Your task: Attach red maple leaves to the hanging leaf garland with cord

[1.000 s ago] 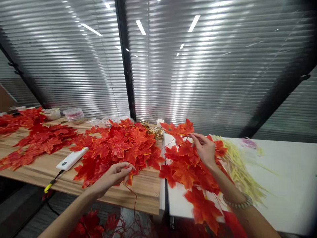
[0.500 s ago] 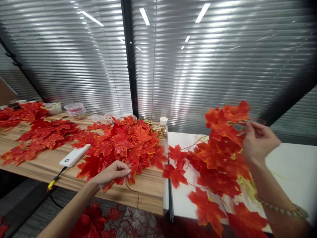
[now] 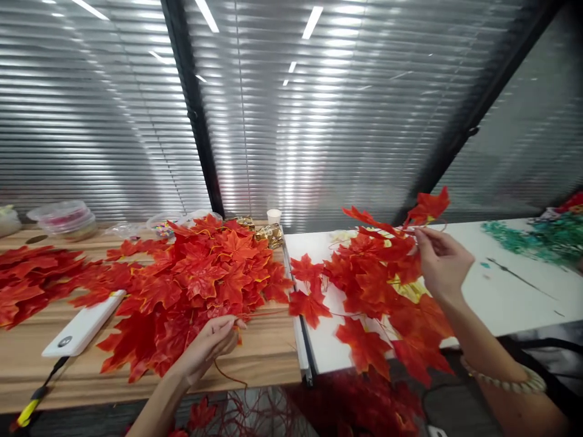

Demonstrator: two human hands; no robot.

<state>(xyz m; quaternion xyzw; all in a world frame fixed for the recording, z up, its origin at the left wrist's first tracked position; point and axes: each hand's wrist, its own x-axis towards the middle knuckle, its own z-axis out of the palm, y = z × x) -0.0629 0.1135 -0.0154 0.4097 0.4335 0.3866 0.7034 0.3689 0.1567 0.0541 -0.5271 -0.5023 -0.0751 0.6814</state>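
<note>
My left hand is in front of a heap of red artificial maple leaves on the wooden table. Its fingertips pinch a thin reddish-brown cord, one end of which hangs down past the table edge. My right hand, with a beaded bracelet on the wrist, is raised over the white table. Thumb and fingers close on the thin stem of a red maple leaf garland. Several of its leaves hang below that hand, and some rest on the white surface.
A white power bank with a black cable lies on the wooden table. Behind are plastic tubs, gold wrappers and a paper cup. Green foliage is on the white table. Tangled cords lie below.
The view has swung to the right, bringing the green foliage into sight. My right hand has lowered slightly and the garland's leaves have spread. My left hand still pinches the cord.
</note>
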